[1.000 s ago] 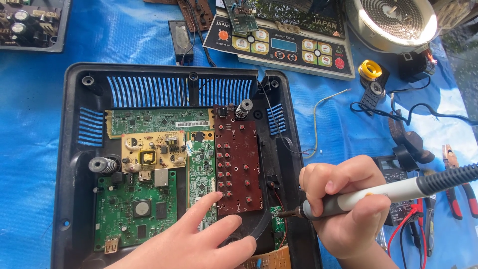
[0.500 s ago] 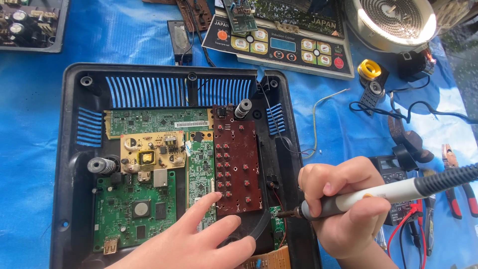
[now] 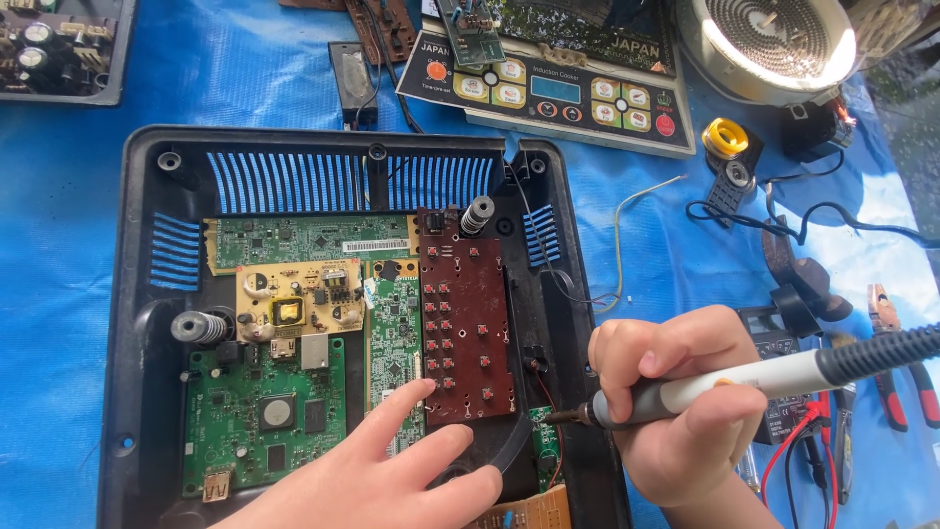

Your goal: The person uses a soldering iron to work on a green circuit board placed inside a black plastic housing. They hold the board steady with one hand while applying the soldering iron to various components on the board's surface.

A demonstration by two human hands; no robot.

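Note:
My right hand (image 3: pixel 676 407) grips a grey soldering iron (image 3: pixel 744 380) with a black ribbed handle. Its tip rests at a small green board (image 3: pixel 544 446) near the lower right corner of an open black plastic casing (image 3: pixel 137 294). My left hand (image 3: pixel 377 480) lies flat inside the casing, its index finger touching the lower left corner of a brown button board (image 3: pixel 465 328). Left of that board sit green circuit boards (image 3: pixel 264 421) and a yellowish board (image 3: pixel 299 299).
A blue tarp (image 3: pixel 59 196) covers the surface. At the back lie a cooker control panel (image 3: pixel 548 93) and a round coil unit (image 3: pixel 769 44). A solder roll (image 3: pixel 726 137), black cables, a meter with red leads (image 3: pixel 788 421) and red-handled pliers (image 3: pixel 896 367) lie at right.

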